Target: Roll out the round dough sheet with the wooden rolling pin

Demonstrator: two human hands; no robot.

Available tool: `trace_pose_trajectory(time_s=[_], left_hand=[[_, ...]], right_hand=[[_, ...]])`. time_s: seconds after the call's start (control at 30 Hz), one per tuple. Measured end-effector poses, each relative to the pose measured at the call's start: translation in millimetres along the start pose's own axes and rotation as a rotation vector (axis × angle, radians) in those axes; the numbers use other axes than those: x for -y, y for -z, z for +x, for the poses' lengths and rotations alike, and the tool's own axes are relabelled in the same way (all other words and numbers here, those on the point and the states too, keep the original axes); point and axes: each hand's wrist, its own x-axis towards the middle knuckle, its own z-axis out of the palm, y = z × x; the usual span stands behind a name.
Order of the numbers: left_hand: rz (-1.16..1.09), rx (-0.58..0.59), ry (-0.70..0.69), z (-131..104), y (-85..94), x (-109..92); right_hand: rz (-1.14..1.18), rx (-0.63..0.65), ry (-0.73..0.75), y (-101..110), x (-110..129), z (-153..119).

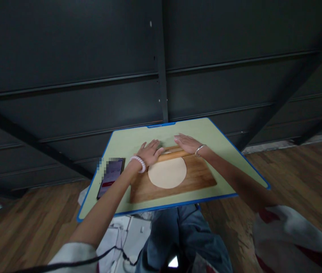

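Note:
A wooden rolling pin [171,156] lies across the far part of a round, flat sheet of pale dough [168,175]. The dough rests on a brown wooden board [200,174]. My left hand [149,152], with a beaded bracelet at the wrist, lies over the pin's left end, fingers stretched out and spread. Over the right end is my right hand [188,144], flat with its fingers extended, a silver bangle at the wrist. Both palms appear to press on the pin, and they hide its ends.
Under the board is a pale green table [229,155] with a blue rim. To the left lies a phone [112,176], its screen partly pixelated. A dark panelled wall [115,102] stands behind the table. A black cable [101,256] runs near my left forearm.

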Motion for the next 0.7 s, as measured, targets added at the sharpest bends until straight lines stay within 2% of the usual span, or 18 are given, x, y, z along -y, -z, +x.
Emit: trace_pose_trajectory(time_s=[0.17, 0.23, 0.3, 0.4, 0.53, 0.7], left_hand=[[0.032, -0.034, -0.006, -4, -1.6, 0], [0.069, -0.078, -0.032, -8, -1.8, -3], [0.096, -0.114, -0.058, -14, -1.6, -6], [0.105, -0.130, -0.078, -22, -2.2, -11], [0.113, -0.210, -0.091, -36, -7.5, -14], [0.108, -0.270, -0.121, -50, -15.2, -15]], right_hand=[[-0.019, -0.008, -0.001, -2, 8, -25], [-0.061, -0.064, 0.019, -4, 13, -42], [-0.112, -0.182, 0.029, -7, 21, -60], [-0.156, -0.278, 0.025, -10, 36, -83], [-0.158, -0.347, 0.029, -10, 58, -110], [-0.209, -0.366, 0.006, -20, 83, -140]])
